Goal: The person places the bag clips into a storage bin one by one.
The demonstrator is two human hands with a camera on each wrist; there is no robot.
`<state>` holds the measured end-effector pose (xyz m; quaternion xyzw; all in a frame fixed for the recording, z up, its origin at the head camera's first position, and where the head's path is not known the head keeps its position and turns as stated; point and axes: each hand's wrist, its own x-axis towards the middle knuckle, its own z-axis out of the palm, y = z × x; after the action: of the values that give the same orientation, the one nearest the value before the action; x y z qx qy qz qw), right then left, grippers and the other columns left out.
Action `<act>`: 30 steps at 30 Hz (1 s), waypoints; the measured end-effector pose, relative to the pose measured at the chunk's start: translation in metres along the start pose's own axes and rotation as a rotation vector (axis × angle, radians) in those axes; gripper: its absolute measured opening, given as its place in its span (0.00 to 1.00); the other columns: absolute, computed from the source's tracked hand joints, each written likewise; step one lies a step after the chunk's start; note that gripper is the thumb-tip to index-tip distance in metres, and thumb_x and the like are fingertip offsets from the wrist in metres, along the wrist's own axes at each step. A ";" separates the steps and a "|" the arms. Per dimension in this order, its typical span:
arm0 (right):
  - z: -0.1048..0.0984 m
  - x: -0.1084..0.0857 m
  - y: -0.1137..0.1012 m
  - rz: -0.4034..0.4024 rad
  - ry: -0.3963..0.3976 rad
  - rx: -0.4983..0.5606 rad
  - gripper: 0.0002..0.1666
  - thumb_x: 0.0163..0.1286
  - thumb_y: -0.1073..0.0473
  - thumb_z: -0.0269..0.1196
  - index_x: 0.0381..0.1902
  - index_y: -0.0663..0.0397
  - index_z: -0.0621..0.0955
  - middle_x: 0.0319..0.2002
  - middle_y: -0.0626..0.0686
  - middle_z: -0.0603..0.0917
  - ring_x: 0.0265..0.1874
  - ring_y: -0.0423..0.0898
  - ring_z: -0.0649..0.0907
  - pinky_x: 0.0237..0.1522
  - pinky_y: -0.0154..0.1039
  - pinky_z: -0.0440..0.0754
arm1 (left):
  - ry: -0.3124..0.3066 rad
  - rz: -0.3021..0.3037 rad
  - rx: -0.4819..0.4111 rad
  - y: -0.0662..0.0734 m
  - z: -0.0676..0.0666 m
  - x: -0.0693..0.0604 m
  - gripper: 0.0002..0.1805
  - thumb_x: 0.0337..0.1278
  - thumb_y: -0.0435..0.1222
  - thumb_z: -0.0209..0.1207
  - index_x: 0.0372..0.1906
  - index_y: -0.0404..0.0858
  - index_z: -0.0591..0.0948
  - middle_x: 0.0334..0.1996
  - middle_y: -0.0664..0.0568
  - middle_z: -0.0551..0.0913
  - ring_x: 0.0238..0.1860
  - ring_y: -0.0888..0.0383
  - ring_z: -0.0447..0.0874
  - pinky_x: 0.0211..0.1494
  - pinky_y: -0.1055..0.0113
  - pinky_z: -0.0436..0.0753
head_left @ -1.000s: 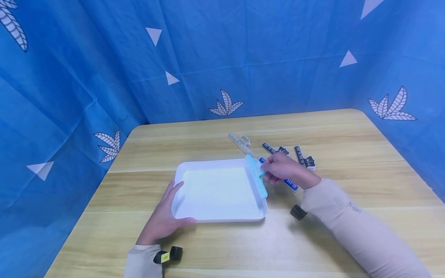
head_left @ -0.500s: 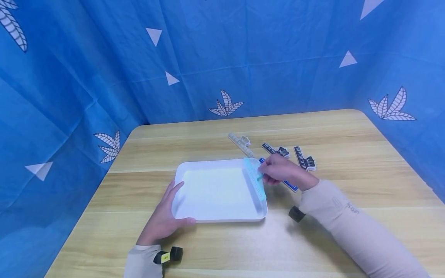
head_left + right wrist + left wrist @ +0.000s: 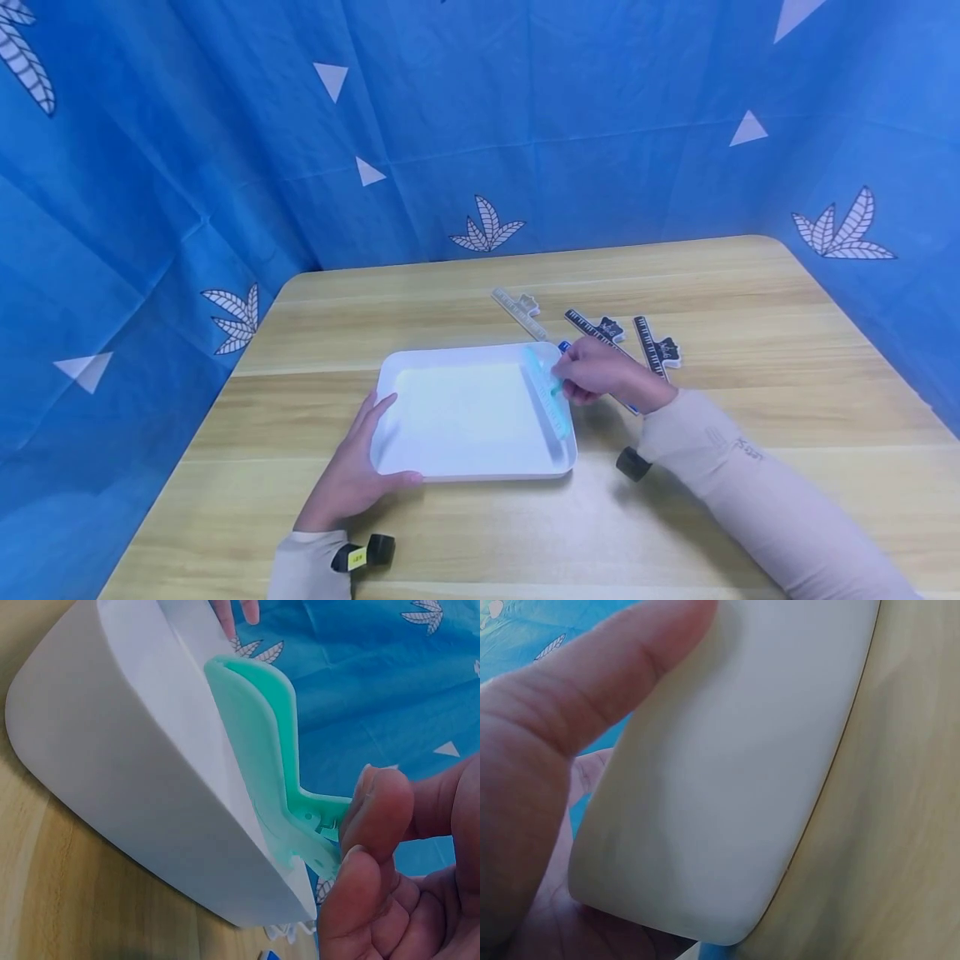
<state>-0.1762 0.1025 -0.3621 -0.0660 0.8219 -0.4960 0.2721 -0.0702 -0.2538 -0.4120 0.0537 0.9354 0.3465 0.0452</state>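
Mint clip (image 3: 547, 394) is pinched between the thumb and fingers of your right hand (image 3: 597, 371), which grip it by its handles. Its long bar is at the right end of the white tray (image 3: 461, 412), just inside the right wall and roughly in line with it, slanting a little. Whether the bar touches the tray's floor you cannot tell, since the wall hides its lower edge in the right wrist view.

Your left hand (image 3: 354, 479) rests spread around the tray's near left corner, unclenched: the thumb lies against the near wall, and the fingers reach up along the left side. You have the tray flat on the wooden table (image 3: 480, 542).

Below your right hand lies a blue clip (image 3: 565, 345), mostly hidden, with only its ends showing. Farther back you see one black clip (image 3: 588, 325), and to its right a second black clip (image 3: 649, 346), whose near end runs behind your wrist. A grey clip (image 3: 517, 312) lies near the tray's back right corner, outside the rim.

You wear pale sleeves (image 3: 772, 496), and a black band (image 3: 347, 556) with a yellow label circles your left wrist. Behind the table hangs a blue cloth (image 3: 465, 100) printed with white leaves and triangles.
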 end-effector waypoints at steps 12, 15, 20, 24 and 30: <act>0.007 0.004 0.005 0.019 0.020 -0.024 0.13 0.70 0.61 0.55 0.25 0.60 0.78 0.18 0.52 0.78 0.14 0.41 0.74 0.18 0.30 0.73 | -0.004 0.001 0.009 0.000 0.000 0.000 0.61 0.33 0.61 0.73 0.76 0.52 0.54 0.77 0.41 0.40 0.73 0.35 0.45 0.65 0.31 0.56; 0.009 0.004 0.006 0.026 0.020 -0.025 0.12 0.71 0.61 0.55 0.27 0.60 0.77 0.19 0.53 0.78 0.13 0.41 0.74 0.18 0.30 0.73 | -0.007 -0.011 0.007 0.001 0.000 0.000 0.62 0.32 0.62 0.73 0.75 0.53 0.54 0.77 0.42 0.39 0.74 0.36 0.45 0.65 0.31 0.56; 0.012 0.004 0.006 0.032 0.022 -0.038 0.12 0.71 0.61 0.55 0.26 0.60 0.76 0.19 0.53 0.78 0.14 0.40 0.74 0.18 0.30 0.73 | -0.012 -0.011 0.004 0.001 -0.001 0.000 0.61 0.33 0.61 0.73 0.75 0.51 0.54 0.77 0.42 0.39 0.74 0.36 0.44 0.66 0.32 0.54; 0.014 0.004 0.006 0.043 0.022 -0.040 0.14 0.70 0.61 0.55 0.23 0.58 0.76 0.18 0.52 0.78 0.13 0.40 0.72 0.18 0.30 0.72 | -0.012 -0.006 0.002 0.000 -0.001 0.000 0.61 0.33 0.61 0.73 0.75 0.51 0.55 0.77 0.41 0.39 0.74 0.36 0.44 0.66 0.32 0.55; 0.018 0.005 0.005 0.048 0.020 -0.051 0.15 0.70 0.61 0.55 0.21 0.57 0.74 0.18 0.52 0.78 0.14 0.41 0.72 0.18 0.30 0.71 | -0.003 0.003 0.006 0.000 -0.001 0.001 0.62 0.32 0.61 0.74 0.75 0.52 0.55 0.77 0.41 0.40 0.74 0.36 0.44 0.65 0.32 0.55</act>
<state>-0.1701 0.0887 -0.3749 -0.0482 0.8383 -0.4690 0.2737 -0.0709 -0.2544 -0.4114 0.0556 0.9363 0.3437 0.0460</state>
